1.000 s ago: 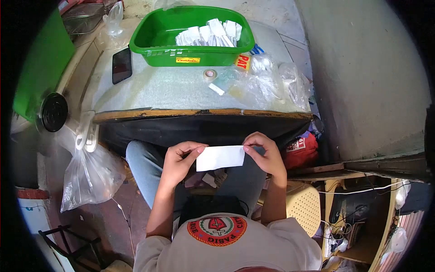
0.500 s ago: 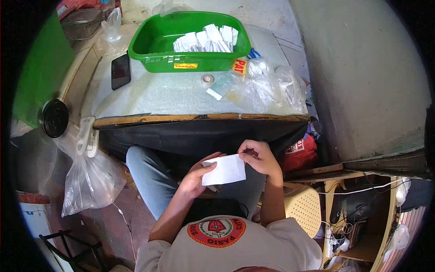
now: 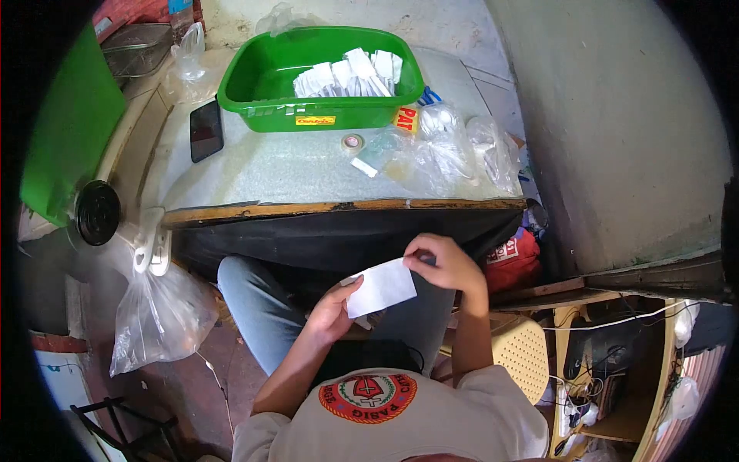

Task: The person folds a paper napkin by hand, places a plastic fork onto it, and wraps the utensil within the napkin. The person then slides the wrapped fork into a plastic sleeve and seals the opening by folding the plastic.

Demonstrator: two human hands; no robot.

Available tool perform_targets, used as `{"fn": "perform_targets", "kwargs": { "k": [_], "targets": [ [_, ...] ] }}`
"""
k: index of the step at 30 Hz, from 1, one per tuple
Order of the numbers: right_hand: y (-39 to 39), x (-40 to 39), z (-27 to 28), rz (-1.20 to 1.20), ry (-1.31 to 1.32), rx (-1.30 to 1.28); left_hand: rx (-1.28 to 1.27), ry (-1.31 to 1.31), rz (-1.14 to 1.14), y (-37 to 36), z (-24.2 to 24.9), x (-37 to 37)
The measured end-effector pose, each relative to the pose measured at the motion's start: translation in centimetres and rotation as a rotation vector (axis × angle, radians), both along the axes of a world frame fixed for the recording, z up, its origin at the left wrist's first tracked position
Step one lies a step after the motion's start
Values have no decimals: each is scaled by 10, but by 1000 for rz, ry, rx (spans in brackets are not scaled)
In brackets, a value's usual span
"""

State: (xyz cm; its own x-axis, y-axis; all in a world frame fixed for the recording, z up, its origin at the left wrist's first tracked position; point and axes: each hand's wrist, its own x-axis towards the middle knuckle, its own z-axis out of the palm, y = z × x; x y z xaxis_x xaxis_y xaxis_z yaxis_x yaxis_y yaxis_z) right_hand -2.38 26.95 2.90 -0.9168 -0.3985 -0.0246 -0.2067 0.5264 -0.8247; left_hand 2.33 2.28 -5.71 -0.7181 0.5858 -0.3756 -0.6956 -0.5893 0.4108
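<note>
A white rectangular piece that looks like paper or thin cloth (image 3: 382, 289) is held above my lap. My left hand (image 3: 332, 309) grips its left edge, the thumb lying on the top face and the fingers hidden beneath. At the upper right corner, my right hand (image 3: 440, 263) pinches the edge between thumb and forefinger. Beyond the table's front edge stands a green basin (image 3: 262, 115), with many similar white folded pieces (image 3: 350, 75) gathered in its right half.
On the table (image 3: 254, 173) lie a black phone (image 3: 206, 132), a tape roll (image 3: 352, 143) and clear plastic bags (image 3: 443, 150). A plastic bag (image 3: 165, 316) hangs from a white clip (image 3: 154, 250) at the left. A yellow stool (image 3: 523, 358) stands at the right, beside a grey wall (image 3: 616, 138).
The white piece has tilted, its right end now higher. Both hands keep their hold on it. The camera view has shifted slightly, so the table sits a little lower.
</note>
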Motion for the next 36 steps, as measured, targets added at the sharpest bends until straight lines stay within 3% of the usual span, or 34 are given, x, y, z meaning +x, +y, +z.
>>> {"fn": "perform_targets", "kwargs": {
  "k": [2, 4, 6, 8, 12, 16, 20, 23, 29, 36],
  "targets": [
    [13, -17, 9, -67, 250, 45, -55, -8, 44, -3, 1, 1],
    [29, -49, 19, -265, 267, 36, -106, -14, 85, -4, -1, 1],
    [42, -96, 24, -416, 532, 105, -133, -10, 158, -6, -6, 2],
    [53, -146, 29, -442, 558, 167, -124, 7, 190, -5, -7, 3],
    [75, -226, 8, -559, 432, 430, -111, 22, 290, -5, 3, 6],
    [68, -240, 0, -670, 447, 602, -110, 17, 315, -15, 11, 3],
    [64, -242, -11, -680, 439, 504, -100, 45, 323, -28, 28, -5],
    [78, -255, -20, -659, 321, 293, -87, 61, 338, -33, 34, -11],
    [67, -255, -2, -623, 242, 355, -46, 78, 377, -30, 43, -15],
    [79, -271, -17, -576, 270, 328, -22, 80, 376, -26, 36, -13]
  ]
}}
